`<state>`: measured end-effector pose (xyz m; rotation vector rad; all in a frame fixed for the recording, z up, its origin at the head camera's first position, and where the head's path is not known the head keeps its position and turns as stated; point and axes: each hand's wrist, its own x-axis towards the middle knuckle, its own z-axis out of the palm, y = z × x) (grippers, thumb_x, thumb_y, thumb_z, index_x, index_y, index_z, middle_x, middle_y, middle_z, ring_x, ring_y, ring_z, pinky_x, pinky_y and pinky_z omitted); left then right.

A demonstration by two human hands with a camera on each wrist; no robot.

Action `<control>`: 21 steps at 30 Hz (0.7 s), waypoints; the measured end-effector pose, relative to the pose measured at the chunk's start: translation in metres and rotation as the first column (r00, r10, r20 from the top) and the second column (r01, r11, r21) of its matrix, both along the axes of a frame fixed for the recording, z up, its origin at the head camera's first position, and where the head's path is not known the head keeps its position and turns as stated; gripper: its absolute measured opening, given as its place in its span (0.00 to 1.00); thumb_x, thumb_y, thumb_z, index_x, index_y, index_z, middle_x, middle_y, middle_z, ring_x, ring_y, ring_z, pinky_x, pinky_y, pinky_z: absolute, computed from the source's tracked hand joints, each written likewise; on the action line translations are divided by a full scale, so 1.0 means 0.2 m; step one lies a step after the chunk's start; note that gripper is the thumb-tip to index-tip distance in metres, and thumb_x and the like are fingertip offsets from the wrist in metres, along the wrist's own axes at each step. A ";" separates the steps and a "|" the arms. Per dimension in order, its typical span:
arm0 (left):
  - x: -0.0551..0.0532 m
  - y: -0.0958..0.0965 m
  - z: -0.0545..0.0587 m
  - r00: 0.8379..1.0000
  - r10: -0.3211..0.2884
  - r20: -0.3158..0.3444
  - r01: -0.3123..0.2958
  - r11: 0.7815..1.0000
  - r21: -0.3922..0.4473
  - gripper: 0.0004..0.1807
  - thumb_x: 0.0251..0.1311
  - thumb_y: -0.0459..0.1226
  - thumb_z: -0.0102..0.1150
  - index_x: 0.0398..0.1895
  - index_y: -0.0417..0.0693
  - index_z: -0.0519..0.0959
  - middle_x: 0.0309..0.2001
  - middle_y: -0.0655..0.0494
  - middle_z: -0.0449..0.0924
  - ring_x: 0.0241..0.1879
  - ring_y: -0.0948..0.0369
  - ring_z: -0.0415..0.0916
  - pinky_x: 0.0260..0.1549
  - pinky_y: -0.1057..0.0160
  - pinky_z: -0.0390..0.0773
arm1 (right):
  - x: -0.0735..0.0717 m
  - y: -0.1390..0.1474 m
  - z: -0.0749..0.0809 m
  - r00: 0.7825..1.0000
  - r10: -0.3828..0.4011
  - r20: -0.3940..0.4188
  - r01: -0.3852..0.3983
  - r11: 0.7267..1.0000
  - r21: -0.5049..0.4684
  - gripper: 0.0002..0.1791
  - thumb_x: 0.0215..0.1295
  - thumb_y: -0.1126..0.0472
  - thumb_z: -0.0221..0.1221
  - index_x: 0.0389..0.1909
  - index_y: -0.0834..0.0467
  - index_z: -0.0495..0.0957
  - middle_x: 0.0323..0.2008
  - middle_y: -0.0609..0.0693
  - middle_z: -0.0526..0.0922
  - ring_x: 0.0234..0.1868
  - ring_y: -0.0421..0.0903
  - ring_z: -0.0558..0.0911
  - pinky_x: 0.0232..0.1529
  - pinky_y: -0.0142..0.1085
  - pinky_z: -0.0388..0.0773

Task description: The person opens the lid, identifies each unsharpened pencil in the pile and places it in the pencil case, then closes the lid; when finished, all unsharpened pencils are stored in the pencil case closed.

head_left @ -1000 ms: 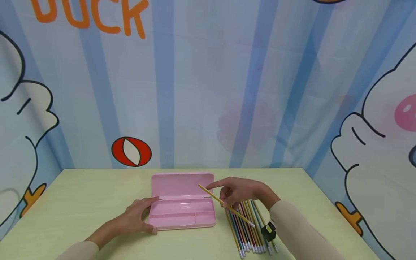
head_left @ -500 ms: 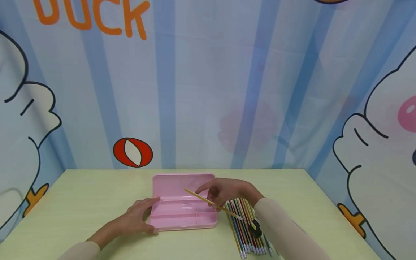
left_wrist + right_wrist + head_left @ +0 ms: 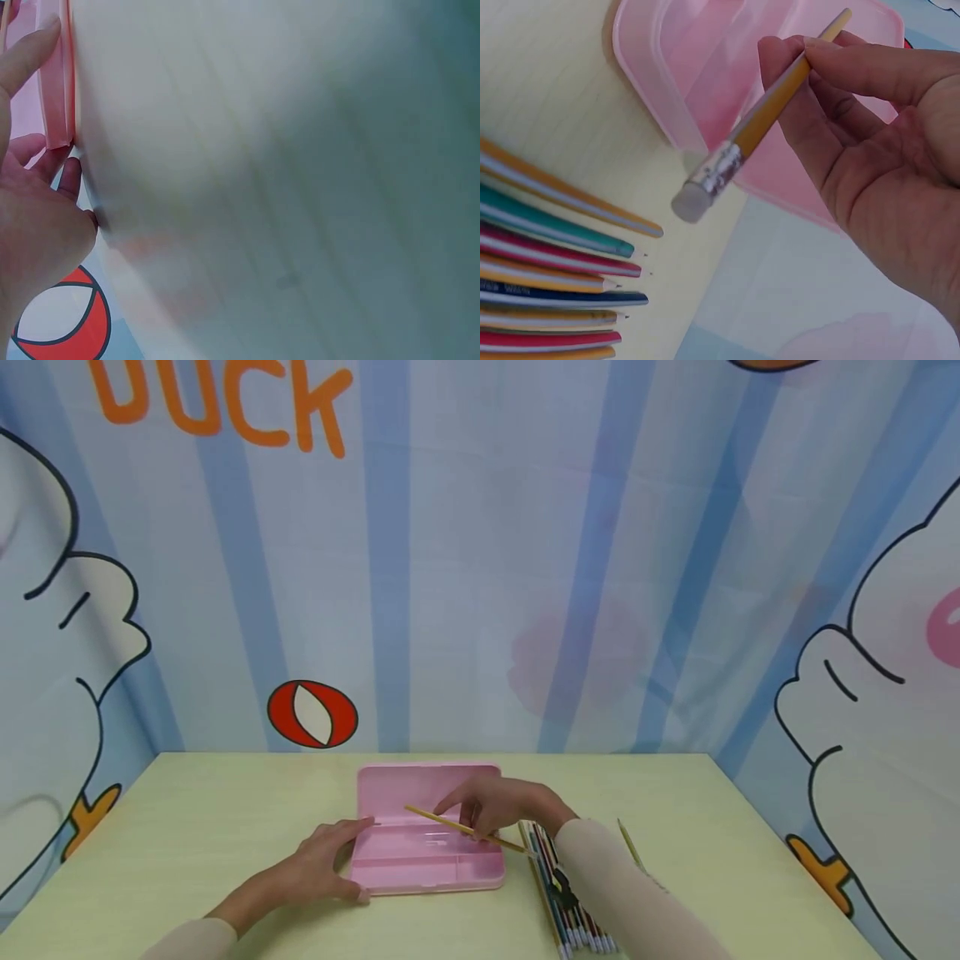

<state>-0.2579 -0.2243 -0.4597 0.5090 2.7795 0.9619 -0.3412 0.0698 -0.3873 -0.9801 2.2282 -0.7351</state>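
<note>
An opened pink pencil case (image 3: 408, 787) lies on the table, its lid folded back and its tray with compartments bare. My left hand (image 3: 318, 862) grips the case's left end, thumb at the near corner and fingers by the hinge; in the left wrist view the thumb (image 3: 34, 54) lies over the pink rim. Above the case's right part, my right hand (image 3: 491, 804) pinches a yellow pencil (image 3: 769, 111) between thumb and fingers. The pencil slants across the tray, its white eraser end pointing right toward me. The right index finger reaches along it.
Several pencils (image 3: 551, 893) in various colours lie side by side right of the case, partly hidden by my right sleeve (image 3: 622, 885). One pencil (image 3: 630, 842) shows beyond the sleeve. A striped curtain (image 3: 465, 568) hangs behind the table's far edge.
My right hand has moved left with the yellow pencil, from beside the case to over it, and the pencil lies flatter. The left hand keeps its hold on the case.
</note>
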 end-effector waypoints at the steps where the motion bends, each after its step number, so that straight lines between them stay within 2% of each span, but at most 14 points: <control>1: 0.00 0.00 0.00 1.000 0.001 0.004 -0.001 1.000 0.001 0.54 0.41 0.45 0.80 0.74 0.43 0.63 0.69 0.39 0.68 0.64 0.43 0.63 0.63 0.31 0.63 | 0.00 -0.01 0.00 1.000 0.003 -0.020 -0.003 1.000 0.010 0.35 0.53 0.83 0.60 0.64 0.60 0.76 0.40 0.62 0.86 0.34 0.41 0.81 0.33 0.32 0.82; 8: 0.01 0.00 0.01 1.000 0.004 0.021 -0.004 1.000 0.017 0.54 0.42 0.44 0.80 0.74 0.42 0.63 0.70 0.39 0.68 0.63 0.42 0.63 0.63 0.31 0.62 | 0.00 -0.09 -0.05 0.992 -0.003 -0.127 0.009 0.999 0.041 0.35 0.51 0.83 0.63 0.62 0.59 0.78 0.40 0.57 0.87 0.37 0.40 0.83 0.39 0.26 0.81; 15: 0.02 0.01 0.00 0.998 0.034 0.048 -0.035 0.999 0.022 0.53 0.42 0.44 0.80 0.74 0.44 0.64 0.70 0.41 0.67 0.64 0.43 0.62 0.63 0.30 0.62 | -0.01 -0.14 -0.10 0.992 -0.012 -0.127 0.015 1.000 0.023 0.31 0.51 0.80 0.66 0.58 0.59 0.81 0.41 0.55 0.87 0.40 0.42 0.83 0.43 0.26 0.80; 21: 0.01 0.00 0.01 1.000 0.019 0.024 -0.020 1.000 0.021 0.54 0.41 0.44 0.80 0.74 0.42 0.63 0.70 0.40 0.68 0.64 0.43 0.62 0.64 0.31 0.62 | -0.02 -0.18 -0.12 0.989 0.030 -0.145 -0.022 0.998 0.051 0.27 0.54 0.78 0.66 0.56 0.56 0.83 0.40 0.52 0.87 0.39 0.39 0.82 0.42 0.25 0.79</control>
